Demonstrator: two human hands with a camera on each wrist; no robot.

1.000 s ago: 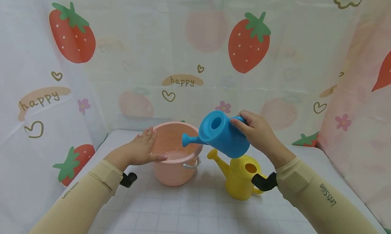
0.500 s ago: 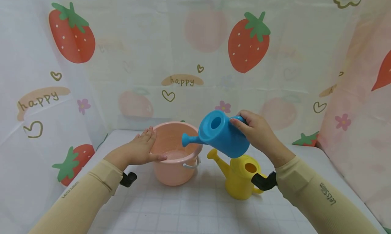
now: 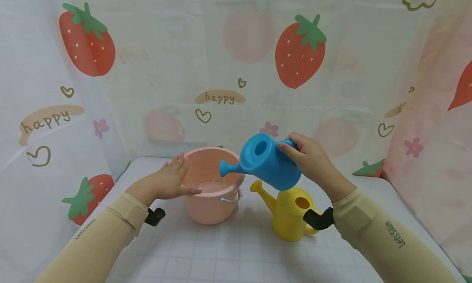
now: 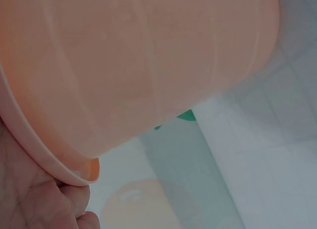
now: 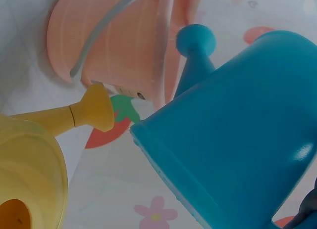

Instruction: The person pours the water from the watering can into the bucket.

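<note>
In the head view my right hand (image 3: 307, 154) grips the handle of a blue watering can (image 3: 274, 164), holding it raised and tilted to the left. The can's spout (image 3: 229, 169) reaches over the opening of a pink bucket (image 3: 210, 209). My left hand (image 3: 169, 178) rests on the left side of the bucket's rim, fingers stretched out and thumb along the near edge. In the left wrist view the palm lies right at the rim (image 4: 47, 150). The right wrist view shows the blue can (image 5: 233, 125) beside the bucket (image 5: 119, 46); only a bit of the hand shows there.
A yellow watering can (image 3: 289, 221) stands on the white table (image 3: 214, 254) below the blue one, its spout pointing left towards the bucket. The bucket's grey handle (image 3: 231, 200) hangs at its right side. A strawberry-print cloth (image 3: 250, 110) encloses the back and sides.
</note>
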